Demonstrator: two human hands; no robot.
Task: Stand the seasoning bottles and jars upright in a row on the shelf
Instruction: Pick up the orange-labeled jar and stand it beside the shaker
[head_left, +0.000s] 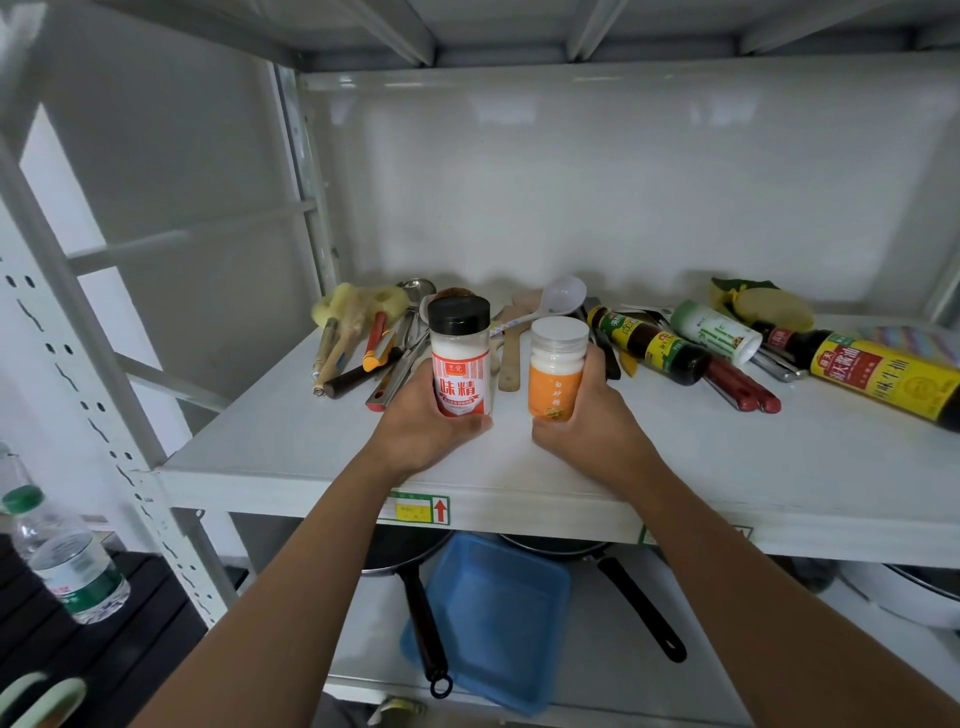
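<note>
The left hand (415, 421) grasps a black-capped jar (460, 358) and the right hand (597, 421) an orange-labelled jar (556, 369), both upright near the shelf's (291, 441) front edge. Set down carelessly so close to that edge, either could tip off. Three bottles (649, 345) lying toward the right end could roll if bumped. Fingers hide both jar bases, so I cannot tell whether they touch the shelf.

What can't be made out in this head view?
- Bases of black-capped red-label jar and clear-capped orange-label jar: hidden by each hand's grip.
- Large yellow-label dark soy bottle: base cut off at right edge.
- Black frying pans: bowls hidden under white metal shelf.
</note>
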